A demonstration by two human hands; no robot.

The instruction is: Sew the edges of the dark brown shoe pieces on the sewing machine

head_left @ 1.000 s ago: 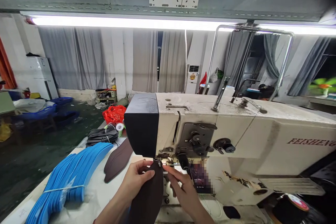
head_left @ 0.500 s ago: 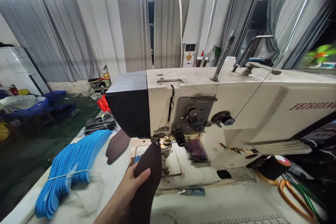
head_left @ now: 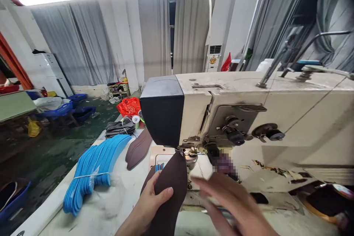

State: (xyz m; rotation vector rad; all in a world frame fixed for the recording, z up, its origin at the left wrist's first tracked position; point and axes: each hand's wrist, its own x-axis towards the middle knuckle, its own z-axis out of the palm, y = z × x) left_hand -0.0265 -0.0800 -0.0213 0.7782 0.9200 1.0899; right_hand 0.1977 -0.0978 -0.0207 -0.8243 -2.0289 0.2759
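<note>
Sewing machine [head_left: 276, 118] takes right side of counter [head_left: 116, 202]. Brown leather piece [head_left: 173, 173] runs long from my left hand [head_left: 149, 201] up and away, tip at presser foot [head_left: 190, 156]. Left grip closed on piece, thumb on top. Right hand [head_left: 232, 199] open, empty, blurred, just right of piece. Half second ago it was out of view.

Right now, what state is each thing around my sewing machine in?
Left hand, shut on the brown insole piece.
Right hand, open, blurred, nothing visibly held.
Brown insole piece, raised, tip under the sewing machine head.
Blue insoles, stacked, tied with a band.
Spare brown piece, lying flat on the table.
</note>
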